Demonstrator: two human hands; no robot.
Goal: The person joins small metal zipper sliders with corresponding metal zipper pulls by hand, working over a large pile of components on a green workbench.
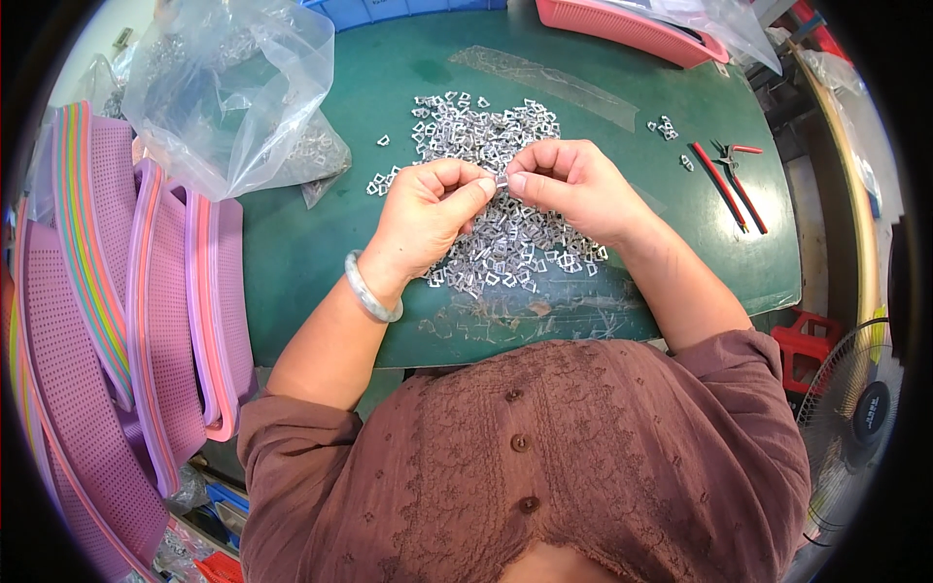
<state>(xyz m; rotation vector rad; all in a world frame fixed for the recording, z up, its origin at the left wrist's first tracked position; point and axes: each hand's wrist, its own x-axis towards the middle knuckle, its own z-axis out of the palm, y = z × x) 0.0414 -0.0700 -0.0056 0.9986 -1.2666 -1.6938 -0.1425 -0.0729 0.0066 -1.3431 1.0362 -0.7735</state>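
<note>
Over a heap of small silvery metal pieces (505,251), shaped like little open frames, both my hands meet at the fingertips. My left hand (428,209), with a pale bangle (372,289) on its wrist, pinches one side of a small metal piece (502,182). The thumb and forefinger of my right hand (576,189) close on its other side. Fingers cover most of that piece, so its full shape is hidden. The heap lies on a green tabletop (321,291), spreading beyond and below my hands.
Red-handled pliers (729,185) lie at the right, near a few loose metal pieces (664,127). A clear plastic bag (233,107) with more pieces stands at the left. Stacked purple baskets (165,321) line the left side. A pink basket (632,29) sits at the far edge; a fan (855,418) is lower right.
</note>
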